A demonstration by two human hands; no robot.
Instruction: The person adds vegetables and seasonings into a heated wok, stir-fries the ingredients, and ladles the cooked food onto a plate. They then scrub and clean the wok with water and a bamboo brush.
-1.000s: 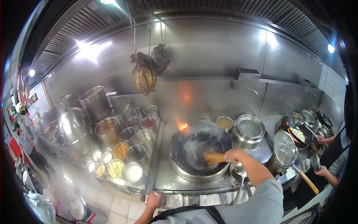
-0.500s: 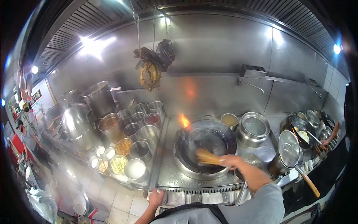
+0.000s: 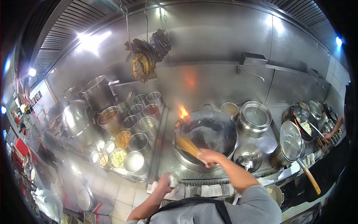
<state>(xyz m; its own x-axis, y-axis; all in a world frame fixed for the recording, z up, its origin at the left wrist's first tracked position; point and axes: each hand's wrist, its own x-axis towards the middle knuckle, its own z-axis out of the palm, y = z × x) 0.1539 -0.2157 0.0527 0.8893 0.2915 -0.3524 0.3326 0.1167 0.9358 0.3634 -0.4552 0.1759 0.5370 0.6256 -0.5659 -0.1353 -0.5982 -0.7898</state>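
My right hand (image 3: 209, 156) is closed round the handle end of a bamboo brush (image 3: 188, 146), whose bristles lie at the left inner side of the large black wok (image 3: 220, 140). The wok sits on a round burner ring, with some liquid showing inside. My left hand (image 3: 166, 183) is closed on a pale folded cloth (image 3: 174, 180), above the front edge of the stove. A perforated ladle (image 3: 247, 161) rests right of the wok.
Flame (image 3: 183, 112) rises at the wok's back left. Metal containers with food (image 3: 118, 158) stand at the left. A strainer (image 3: 290, 140) lies on a pot at the right. Beyond it, a co-worker's hand (image 3: 328, 135) holds a ladle at another wok.
The brush and my right hand have swept left across the wok. My left hand has lifted from the stove's front edge and moved right, the cloth now showing. The perforated ladle is more exposed.
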